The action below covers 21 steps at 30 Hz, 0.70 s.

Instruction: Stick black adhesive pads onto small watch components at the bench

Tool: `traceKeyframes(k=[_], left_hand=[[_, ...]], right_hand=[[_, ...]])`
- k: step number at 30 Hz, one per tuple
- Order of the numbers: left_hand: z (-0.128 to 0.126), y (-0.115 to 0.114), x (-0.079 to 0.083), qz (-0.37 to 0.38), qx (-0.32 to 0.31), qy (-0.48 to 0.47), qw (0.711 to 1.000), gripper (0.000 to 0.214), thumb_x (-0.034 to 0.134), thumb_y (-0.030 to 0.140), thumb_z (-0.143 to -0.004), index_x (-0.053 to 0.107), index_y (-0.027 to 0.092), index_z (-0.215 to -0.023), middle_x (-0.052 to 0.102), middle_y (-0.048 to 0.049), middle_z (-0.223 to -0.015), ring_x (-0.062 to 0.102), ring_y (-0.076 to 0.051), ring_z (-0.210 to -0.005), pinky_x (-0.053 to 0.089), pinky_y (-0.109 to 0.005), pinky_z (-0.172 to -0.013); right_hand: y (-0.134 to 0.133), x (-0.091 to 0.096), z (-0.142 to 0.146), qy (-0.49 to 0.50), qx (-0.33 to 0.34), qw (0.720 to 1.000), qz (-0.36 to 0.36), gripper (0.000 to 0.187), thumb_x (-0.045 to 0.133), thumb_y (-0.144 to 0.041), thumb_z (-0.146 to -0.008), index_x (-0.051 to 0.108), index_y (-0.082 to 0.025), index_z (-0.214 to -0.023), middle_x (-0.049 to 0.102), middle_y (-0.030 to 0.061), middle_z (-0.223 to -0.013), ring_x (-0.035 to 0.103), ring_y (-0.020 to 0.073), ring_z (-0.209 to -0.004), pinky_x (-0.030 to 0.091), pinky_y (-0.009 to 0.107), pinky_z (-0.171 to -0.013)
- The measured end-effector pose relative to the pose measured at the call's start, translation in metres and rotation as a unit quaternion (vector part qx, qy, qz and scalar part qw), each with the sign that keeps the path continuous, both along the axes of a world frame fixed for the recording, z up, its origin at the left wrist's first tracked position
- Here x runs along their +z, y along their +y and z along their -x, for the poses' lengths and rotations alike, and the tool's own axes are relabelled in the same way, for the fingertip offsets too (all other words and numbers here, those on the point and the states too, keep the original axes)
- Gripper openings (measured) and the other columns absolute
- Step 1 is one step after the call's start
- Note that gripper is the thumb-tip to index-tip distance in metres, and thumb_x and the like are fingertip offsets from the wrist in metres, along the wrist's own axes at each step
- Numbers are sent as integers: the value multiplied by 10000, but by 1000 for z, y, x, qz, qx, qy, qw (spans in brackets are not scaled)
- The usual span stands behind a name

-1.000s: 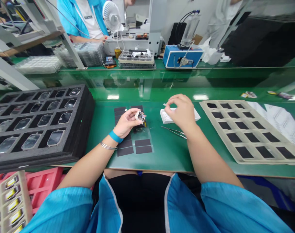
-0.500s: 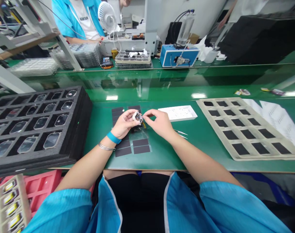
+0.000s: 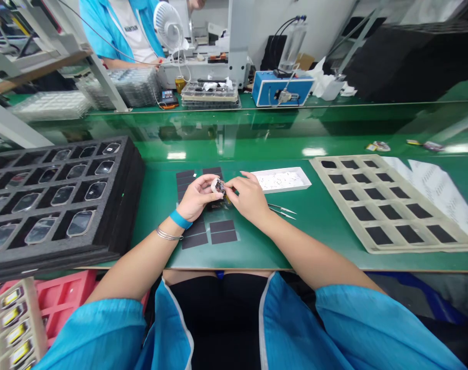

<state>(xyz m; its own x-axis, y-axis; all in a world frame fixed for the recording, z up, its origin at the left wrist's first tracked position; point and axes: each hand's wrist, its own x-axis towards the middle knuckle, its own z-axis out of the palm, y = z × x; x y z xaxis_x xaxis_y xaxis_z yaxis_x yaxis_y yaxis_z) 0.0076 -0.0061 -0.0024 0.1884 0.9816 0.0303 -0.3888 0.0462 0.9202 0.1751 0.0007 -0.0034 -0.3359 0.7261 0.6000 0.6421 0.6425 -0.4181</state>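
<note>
Between the thumb and fingers of my left hand [image 3: 197,198] is a small electronic assembly [image 3: 218,187] with a whitish rim and dark parts inside. My right hand [image 3: 249,198] has its thumb and index finger pinched at the assembly's right side; whatever lies between those fingertips is too small to make out. Under and beside the hands lie dark rectangular strips [image 3: 223,232] on clear film. A pair of tweezers [image 3: 283,210] rests on the green table just right of my right wrist. Behind it is a shallow white tray [image 3: 306,184] with tiny pieces inside.
To the left stands a black foam tray stack [image 3: 120,205] holding glass-faced parts. A beige compartment tray [image 3: 367,241] with dark pads lies at the right, over white sheets [image 3: 445,195]. Across the bench are a blue box device [image 3: 283,87], a fan [image 3: 168,23] and a co-worker [image 3: 128,31].
My right hand has moved slightly left and closer to the assembly, its fingers more curled over the right edge. My left hand keeps its hold in nearly the same place.
</note>
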Motion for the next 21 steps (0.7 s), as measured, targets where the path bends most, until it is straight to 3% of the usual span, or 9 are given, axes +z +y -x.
traceKeyframes(k=[6,14,18,21], left_hand=[[2,2,-4,-13,-4,22,1000,553,917,203,-481,641,183,-960,667,-14,-903,646,-146,-826,538,-295,-804],[2,2,-5,19,-6,10,1000,555,913,177,-474,647,182,-961,668,-5,-889,636,-124,-797,535,-259,-778],[3,3,-2,22,-12,-5,1000,531,909,177,-487,653,183,-953,671,-6,-888,639,-121,-788,546,-246,-744],[8,6,0,13,-11,-18,1000,519,902,184,-515,655,193,-972,687,-24,-944,655,-144,-855,546,-260,-778]], right_hand=[[1,-3,0,13,6,1000,8,154,519,-209,-899,619,-229,-783,707,17,-788,639,191,-765,395,446,-1034],[1,-3,2,-29,-5,1000,2,146,532,-185,-899,608,-219,-779,692,34,-778,638,198,-782,376,453,-1054],[4,-4,3,109,21,987,115,107,586,-273,-883,605,-215,-795,698,39,-847,650,198,-838,497,397,-894],[8,-9,5,263,73,929,252,226,692,-354,-793,583,-207,-925,708,47,-961,676,179,-875,552,339,-793]])
